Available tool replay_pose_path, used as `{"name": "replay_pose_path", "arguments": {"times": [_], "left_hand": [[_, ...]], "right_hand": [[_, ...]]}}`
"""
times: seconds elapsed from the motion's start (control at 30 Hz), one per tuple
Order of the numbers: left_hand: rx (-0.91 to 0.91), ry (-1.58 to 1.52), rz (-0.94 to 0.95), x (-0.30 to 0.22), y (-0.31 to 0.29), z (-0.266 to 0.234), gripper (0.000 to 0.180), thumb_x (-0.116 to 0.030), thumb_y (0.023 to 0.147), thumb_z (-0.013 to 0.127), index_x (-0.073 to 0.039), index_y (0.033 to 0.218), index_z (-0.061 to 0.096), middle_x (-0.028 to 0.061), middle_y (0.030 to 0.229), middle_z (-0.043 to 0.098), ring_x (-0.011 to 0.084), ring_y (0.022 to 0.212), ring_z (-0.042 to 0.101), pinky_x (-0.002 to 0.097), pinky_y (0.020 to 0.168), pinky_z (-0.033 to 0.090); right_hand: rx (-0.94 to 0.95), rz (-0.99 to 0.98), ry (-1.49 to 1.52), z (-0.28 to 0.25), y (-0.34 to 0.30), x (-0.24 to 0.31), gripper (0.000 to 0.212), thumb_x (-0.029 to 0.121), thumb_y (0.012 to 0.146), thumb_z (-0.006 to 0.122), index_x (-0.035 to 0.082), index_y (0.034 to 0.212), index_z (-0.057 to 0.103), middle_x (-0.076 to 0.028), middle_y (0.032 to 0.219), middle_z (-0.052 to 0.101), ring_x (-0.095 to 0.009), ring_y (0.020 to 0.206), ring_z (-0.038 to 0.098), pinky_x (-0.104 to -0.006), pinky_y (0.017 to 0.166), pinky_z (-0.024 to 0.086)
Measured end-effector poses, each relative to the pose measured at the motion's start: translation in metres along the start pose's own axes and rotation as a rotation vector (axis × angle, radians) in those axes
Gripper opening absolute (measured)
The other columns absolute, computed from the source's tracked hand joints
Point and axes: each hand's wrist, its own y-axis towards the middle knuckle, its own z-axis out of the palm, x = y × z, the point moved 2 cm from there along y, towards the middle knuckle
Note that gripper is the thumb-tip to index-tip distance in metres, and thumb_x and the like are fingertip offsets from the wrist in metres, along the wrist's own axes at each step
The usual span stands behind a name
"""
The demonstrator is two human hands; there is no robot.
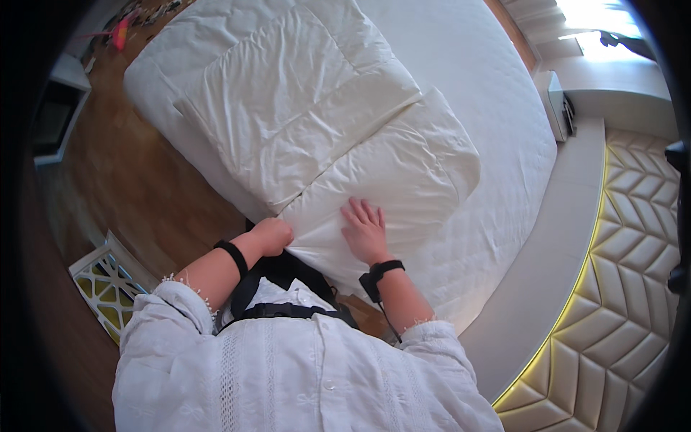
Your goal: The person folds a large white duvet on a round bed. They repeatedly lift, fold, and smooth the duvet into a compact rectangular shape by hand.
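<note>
A white duvet (288,108), folded in layers, lies on the bed, its near part wrinkled and drawn toward me. My left hand (273,235) is closed in a fist on the duvet's near left corner, at the bed's edge. To the right of it, my right hand (365,232) rests flat on the duvet with its fingers spread. A seam or fold line runs across the duvet just beyond both hands. Beneath it is a white quilted mattress (497,144), showing along the right and far sides.
A padded headboard (612,288) with a glowing yellow strip runs along the right, beside a pale ledge (533,259). At left are a white cabinet (68,101), wooden floor (137,180) and a lattice-fronted piece (111,284). A pink object (121,32) lies far left.
</note>
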Motion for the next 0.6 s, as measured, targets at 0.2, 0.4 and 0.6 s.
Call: {"name": "replay_pose_path", "arguments": {"times": [0.2, 0.4, 0.6], "left_hand": [[-0.077, 0.120, -0.074, -0.008, 0.006, 0.024, 0.008, -0.009, 0.060, 0.062, -0.008, 0.068, 0.061, 0.0060, 0.081, 0.059, 0.0265, 0.083, 0.059, 0.0366, 0.069, 0.050], [-0.033, 0.080, -0.140, -0.017, 0.024, 0.022, 0.010, -0.008, 0.064, 0.059, -0.012, 0.072, 0.063, 0.0046, 0.085, 0.060, 0.0260, 0.086, 0.058, 0.0352, 0.071, 0.049], [-0.176, -0.180, -0.375, -0.037, 0.039, -0.030, 0.019, -0.010, 0.067, 0.057, -0.012, 0.085, 0.063, 0.0072, 0.098, 0.059, 0.0274, 0.094, 0.055, 0.0382, 0.078, 0.046]], "right_hand": [[0.019, -0.049, -0.249, -0.048, 0.118, -0.112, 0.055, 0.033, 0.084, 0.051, 0.021, 0.135, 0.035, 0.001, 0.144, 0.028, -0.020, 0.133, 0.025, -0.0512, 0.108, 0.011], [-0.019, 0.237, -0.212, -0.095, 0.188, -0.202, 0.057, 0.033, 0.084, 0.050, 0.018, 0.136, 0.034, -0.002, 0.145, 0.025, -0.023, 0.133, 0.023, -0.0519, 0.107, 0.012], [-0.209, -0.078, -0.026, -0.065, 0.157, -0.145, 0.051, 0.020, 0.080, 0.054, 0.015, 0.129, 0.042, -0.011, 0.141, 0.032, -0.028, 0.129, 0.030, -0.0522, 0.105, 0.018]]}}
